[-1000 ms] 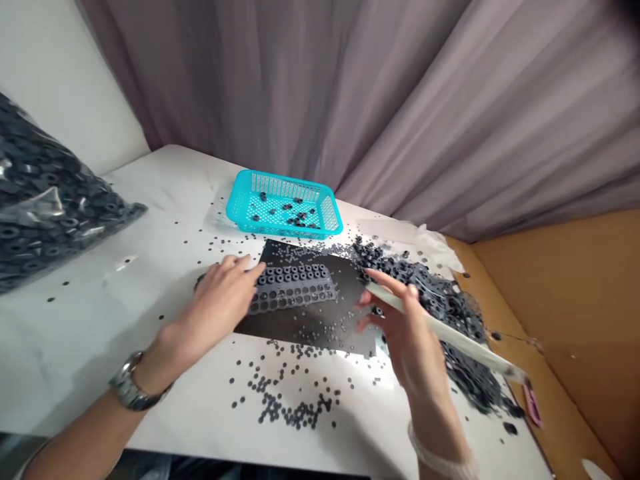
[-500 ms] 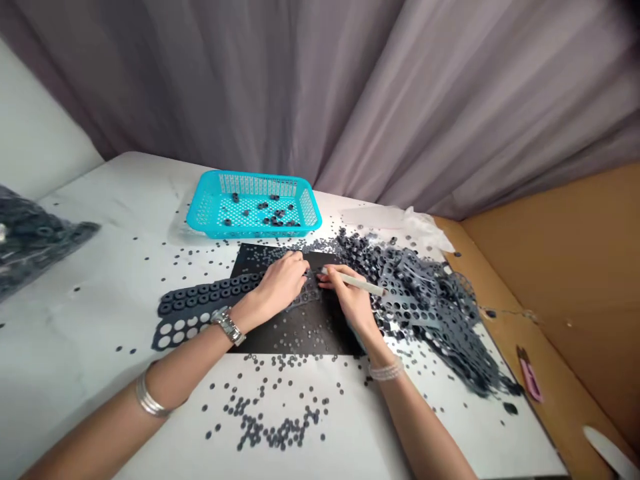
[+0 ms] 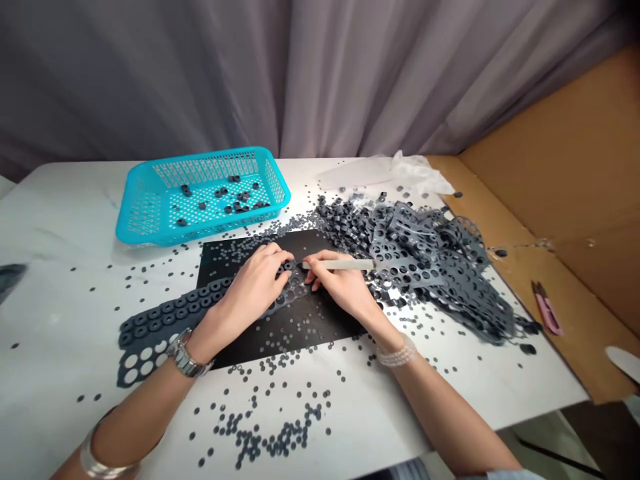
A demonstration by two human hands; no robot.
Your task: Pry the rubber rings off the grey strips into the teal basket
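Note:
My left hand (image 3: 255,283) is closed over the far end of a dark sheet of rings (image 3: 173,312), its fingertips pinching near the last rings. Rows of small round pieces with centre holes still sit in this sheet, while its near-left corner has bare round holes. In my right hand (image 3: 337,283) is a white pen-like stick (image 3: 345,265), gripped like a pencil. The stick's dark tip points left, close to my left fingertips and the sheet's end. Both hands are above a black mat (image 3: 235,350) scattered with tiny dark discs. Exactly what the tip touches is too small to tell.
A blue plastic basket (image 3: 145,230) with several dark rings stands behind my left hand. To the right lies a heap of punched-out dark sheets (image 3: 430,260). Beyond are a clear plastic bag (image 3: 420,175) and pink snips (image 3: 547,310). Loose discs (image 3: 273,443) dot the white table (image 3: 75,247).
The head view has turned, so the basket and the hands appear further left. The stick now lies nearly level, its tip closer to my left fingers. Both hands keep their grip.

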